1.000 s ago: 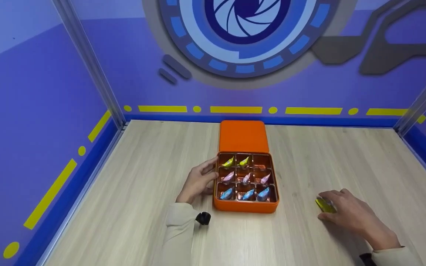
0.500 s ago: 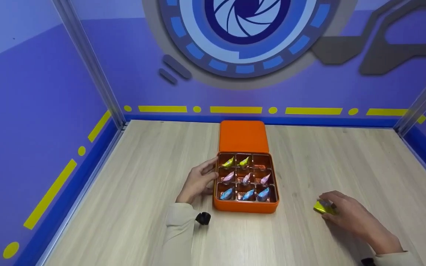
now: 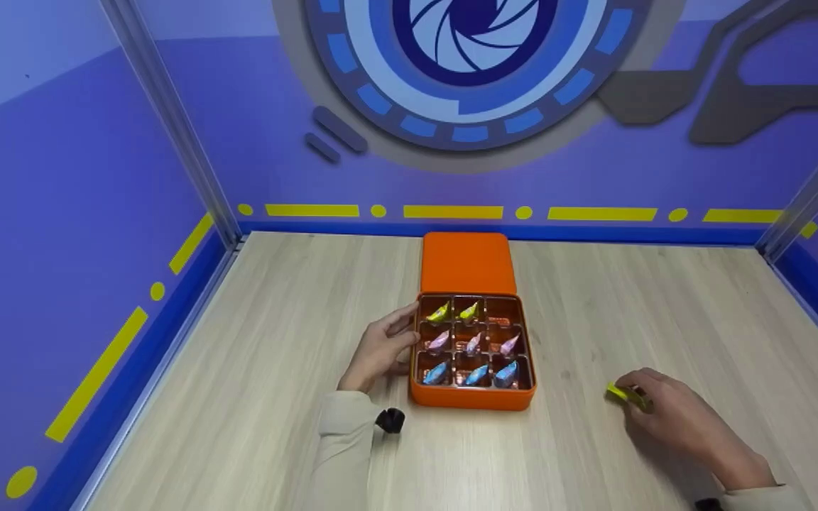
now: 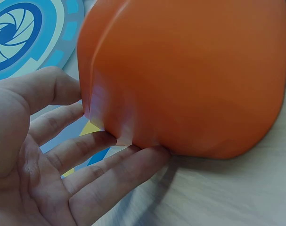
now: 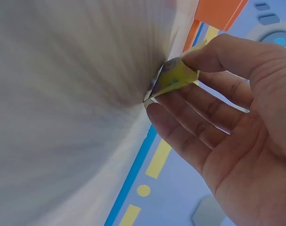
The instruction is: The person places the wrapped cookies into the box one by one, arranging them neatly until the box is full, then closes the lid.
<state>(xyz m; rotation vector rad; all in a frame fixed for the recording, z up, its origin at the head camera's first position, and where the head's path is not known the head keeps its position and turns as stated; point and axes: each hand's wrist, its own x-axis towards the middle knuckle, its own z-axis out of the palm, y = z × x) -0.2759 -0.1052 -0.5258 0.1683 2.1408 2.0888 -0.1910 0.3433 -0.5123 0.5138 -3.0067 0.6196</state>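
Observation:
An orange box (image 3: 473,397) stands open mid-table, with nine compartments. It holds yellow (image 3: 439,311), pink (image 3: 473,343) and blue (image 3: 477,374) foil-wrapped pieces; the far right compartment (image 3: 505,309) is empty. My left hand (image 3: 380,348) rests with straight fingers against the box's left wall (image 4: 180,84). To the right of the box, my right hand (image 3: 654,404) pinches a yellow foil piece (image 3: 625,394) between thumb and fingers; it shows close up as a yellow foil piece (image 5: 173,77) just above the table.
The box's orange lid (image 3: 467,262) lies flat behind it. The wooden table (image 3: 274,341) is fenced by purple walls (image 3: 61,213) at the left, back and right, with metal posts (image 3: 167,121) in the corners.
My right hand has closed its fingers on the yellow foil piece and tipped it up off the table. The left hand and the box have stayed still.

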